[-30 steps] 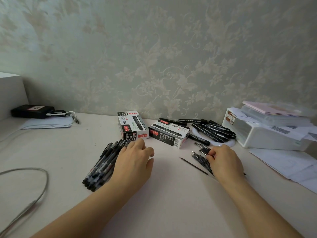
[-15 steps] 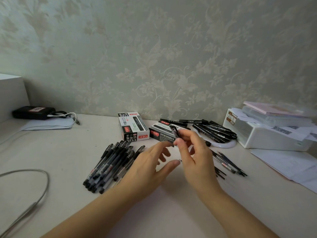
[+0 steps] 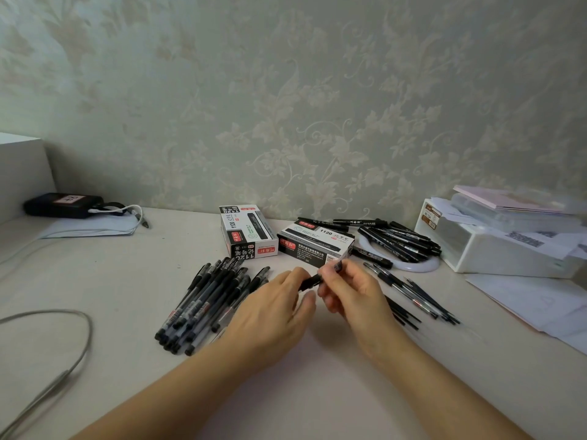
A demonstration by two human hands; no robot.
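Both hands meet above the middle of the pale desk (image 3: 127, 281). My right hand (image 3: 352, 290) pinches a short black pen part (image 3: 317, 279) near its upper end. My left hand (image 3: 279, 303) holds the lower end of the same piece between thumb and fingers. A pile of black gel pens (image 3: 206, 300) lies to the left of my hands. Thin black refills and pen parts (image 3: 413, 296) are spread out to the right, partly hidden by my right hand.
Two black-and-white pen boxes (image 3: 247, 231) (image 3: 317, 246) lie behind my hands. Black markers (image 3: 400, 239) rest on a white ring. A white box with papers (image 3: 495, 246) stands at right, loose sheets (image 3: 533, 300) before it. A grey cable (image 3: 76, 354) loops at left; a black device (image 3: 63, 204) sits far left.
My hands left the pen pile and the refills and came together at the centre. The right hand brought up a black pen part, and the left hand now holds its other end.
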